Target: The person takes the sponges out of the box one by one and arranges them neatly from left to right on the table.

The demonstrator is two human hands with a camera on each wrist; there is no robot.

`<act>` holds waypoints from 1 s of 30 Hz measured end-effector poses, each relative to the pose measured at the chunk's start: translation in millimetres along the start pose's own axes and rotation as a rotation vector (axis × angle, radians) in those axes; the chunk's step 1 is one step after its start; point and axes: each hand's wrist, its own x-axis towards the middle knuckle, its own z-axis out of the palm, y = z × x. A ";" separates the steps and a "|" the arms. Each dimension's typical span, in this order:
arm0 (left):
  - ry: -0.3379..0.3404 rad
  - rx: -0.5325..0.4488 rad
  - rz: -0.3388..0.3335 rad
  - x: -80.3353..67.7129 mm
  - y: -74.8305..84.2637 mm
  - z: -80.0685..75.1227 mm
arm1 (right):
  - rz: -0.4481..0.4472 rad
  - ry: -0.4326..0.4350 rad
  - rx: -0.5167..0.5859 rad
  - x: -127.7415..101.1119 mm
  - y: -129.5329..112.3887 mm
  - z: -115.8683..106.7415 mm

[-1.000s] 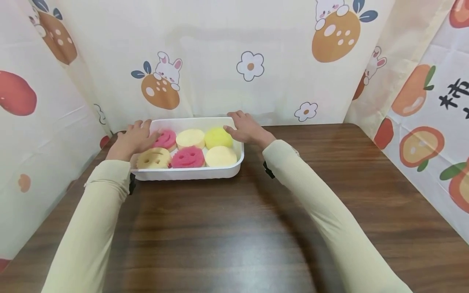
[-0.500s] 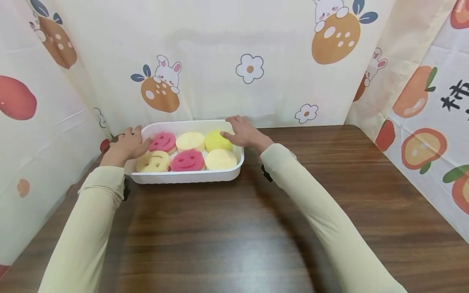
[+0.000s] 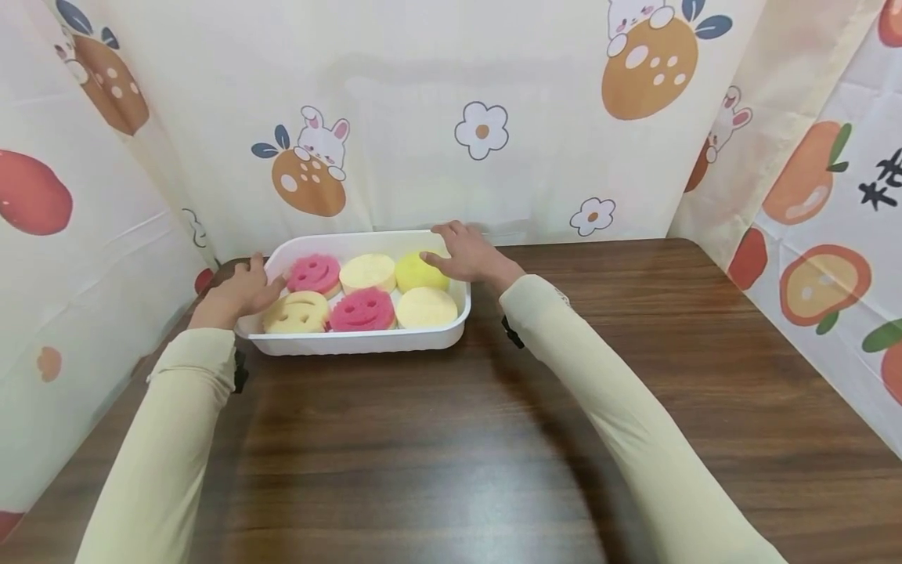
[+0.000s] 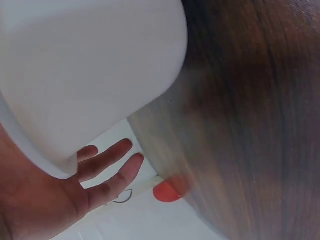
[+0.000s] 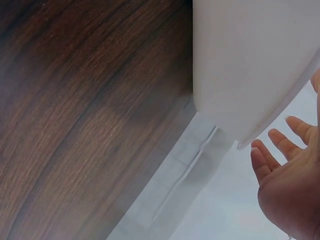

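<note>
A white plastic tray (image 3: 352, 342) stands at the far left of the brown table and holds several round sponges. Among them are a pink smiley sponge (image 3: 313, 274), a bright yellow sponge (image 3: 416, 272) and a yellow smiley sponge (image 3: 296, 311). My left hand (image 3: 245, 288) rests against the tray's left end, thumb at the rim. My right hand (image 3: 463, 252) lies over the far right corner, thumb beside the bright yellow sponge. In the wrist views the left hand's fingers (image 4: 107, 162) and the right hand's fingers (image 5: 277, 150) are straight beside the white tray wall (image 4: 90, 75) (image 5: 250, 60).
Cream cloth printed with rabbits, flowers and fruit (image 3: 423, 117) hangs close round the table on the left, back and right. The wooden tabletop (image 3: 437, 439) stretches bare from the tray towards me and to the right.
My left hand has slid off the sponges at the tray's left end and out to its left rim. The right hand has barely moved.
</note>
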 end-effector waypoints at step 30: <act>0.016 -0.034 -0.030 9.9 -9.3 17.2 | -0.024 -0.024 0.015 12.4 -9.5 7.1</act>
